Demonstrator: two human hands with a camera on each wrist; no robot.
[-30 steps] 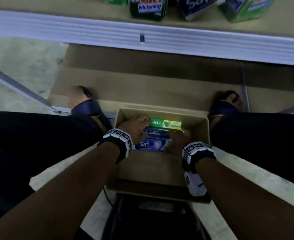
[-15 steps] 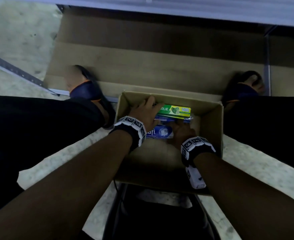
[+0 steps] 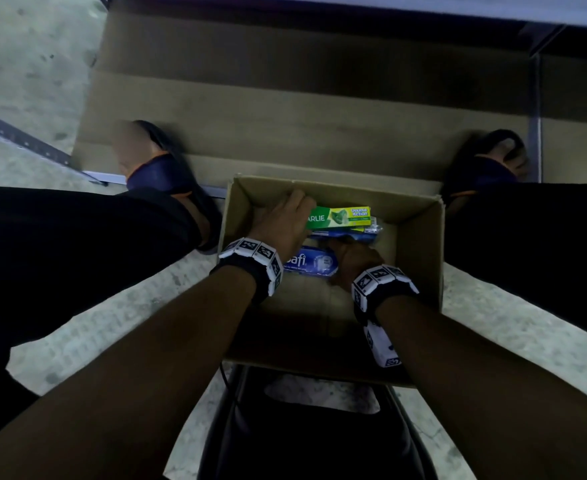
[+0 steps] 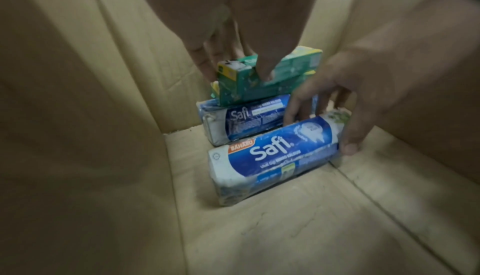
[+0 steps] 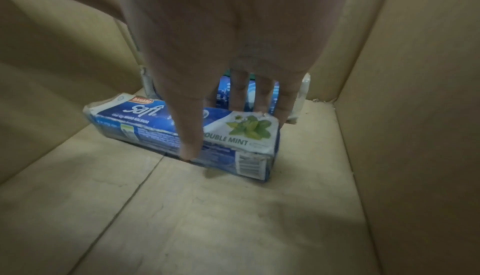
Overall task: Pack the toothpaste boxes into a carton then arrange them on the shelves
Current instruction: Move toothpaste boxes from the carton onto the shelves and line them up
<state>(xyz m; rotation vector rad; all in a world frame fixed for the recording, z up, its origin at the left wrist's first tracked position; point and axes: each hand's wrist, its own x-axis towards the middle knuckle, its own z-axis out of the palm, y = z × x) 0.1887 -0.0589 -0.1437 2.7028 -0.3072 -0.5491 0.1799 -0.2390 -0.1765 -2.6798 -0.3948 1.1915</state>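
Observation:
An open brown carton [image 3: 420, 244] stands on the floor between my feet. My left hand [image 3: 287, 220] reaches into it and pinches the left end of a green Darlie toothpaste box [image 3: 340, 216], thumb in front and fingers behind [image 4: 259, 76]. The green box rests on a blue Safi pack [image 4: 244, 119] by the far wall. My right hand [image 3: 351, 261] grips a second blue Safi pack [image 3: 311, 263] lying on the carton floor in front. Its thumb runs down the near face [image 5: 189, 135] and its fingers go behind the pack [image 5: 233, 133].
My sandalled feet [image 3: 153, 168] [image 3: 493, 161] flank the carton. Beyond it lies a low shelf board covered in cardboard [image 3: 285, 98], with a metal upright [image 3: 534, 109] at the right. A dark seat [image 3: 302, 438] sits under my arms. Bare carton floor [image 5: 207, 218] shows nearest me.
Both hands have gone lower into the carton with the boxes. The head view has tilted down, so the upper shelf with its toothpaste boxes has left the frame.

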